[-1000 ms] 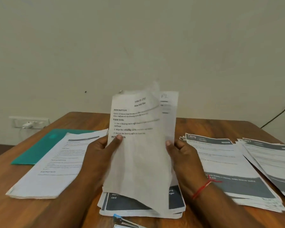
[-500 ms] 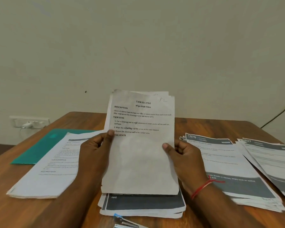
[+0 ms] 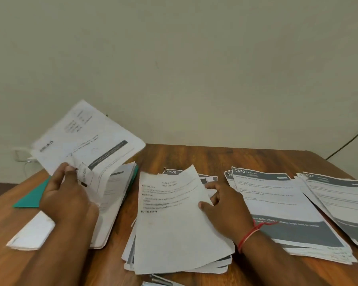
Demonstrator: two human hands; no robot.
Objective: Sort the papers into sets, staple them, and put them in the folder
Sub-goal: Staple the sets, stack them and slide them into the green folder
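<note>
Head view looks down on a wooden surface (image 3: 215, 159) spread with printed papers, both bare hands at work. The left hand (image 3: 66, 195) has a tight grip: thumb and forefinger pinch the near corner of a few lifted sheets (image 3: 87, 141), which stand tilted up and to the left, above the surface, their print blurred and a dark band showing across the page. Below them lies the left pile (image 3: 114, 203), its upper pages curling upward toward the raised ones, and this pile rests on a green folder (image 3: 32, 195) whose left part juts out beside the wrist. The right hand (image 3: 225, 205) has a loose, fairly flat grip on the top sheet (image 3: 174, 223) of the centre pile (image 3: 219, 265): the thumb lies on the sheet's right edge, while the fingers reach past that edge and seem to pass under it. That sheet is plain white with headed text lines and sits slightly askew on the darker printed pages beneath. A red thread (image 3: 250, 234) circles the right wrist. Just right of the hand lies the 670 pile (image 3: 277, 203), with a grey header and a grey band low on its page, and beside it the far-right pile (image 3: 339, 199), partly cut off by the frame. At the bottom edge a metal stapler (image 3: 159, 280) shows only in part. A wall socket (image 3: 21, 155) peeks out behind the lifted sheets, and a dark cable (image 3: 349, 141) runs down the wall at right.
</note>
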